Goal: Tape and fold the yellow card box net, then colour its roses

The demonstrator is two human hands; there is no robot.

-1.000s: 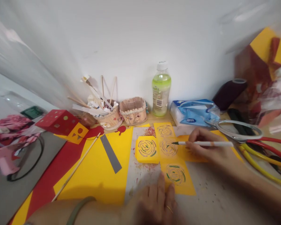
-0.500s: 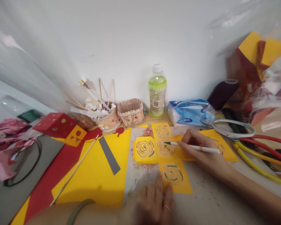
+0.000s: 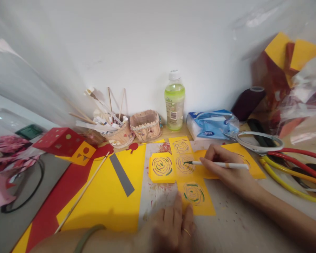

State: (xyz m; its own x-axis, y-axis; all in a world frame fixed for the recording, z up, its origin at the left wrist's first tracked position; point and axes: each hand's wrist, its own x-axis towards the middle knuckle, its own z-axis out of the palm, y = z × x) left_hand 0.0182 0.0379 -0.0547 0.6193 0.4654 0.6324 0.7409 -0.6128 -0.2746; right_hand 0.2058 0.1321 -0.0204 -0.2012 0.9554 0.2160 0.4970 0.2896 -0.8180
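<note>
A yellow cross-shaped paper cutout (image 3: 209, 209) lies on a grey work surface, with a swirl of short curved slits on several of its panels. Green shows in some of the slits. Pinched in my right hand (image 3: 223, 165) is a white marker pen (image 3: 226, 164), its dark green tip touching the swirl of the middle panel. My left hand (image 3: 173, 225), with a ring on one finger, rests at the near edge of the lower panel. Its fingers are stretched out on the paper and mat, with nothing held.
Left lie a yellow sheet (image 3: 102, 200), a grey strip (image 3: 122, 175), a thin stick (image 3: 81, 191) and a red spotted box (image 3: 60, 140). Behind stand decorated pots (image 3: 146, 126), a green drink bottle (image 3: 174, 102) and a tissue pack (image 3: 213, 124). Cutters (image 3: 292, 161) lie at right.
The whole view has shifted slightly, moving things a little to the left. Both hands keep nearly the same place, and the pen tip stays on the middle panel.
</note>
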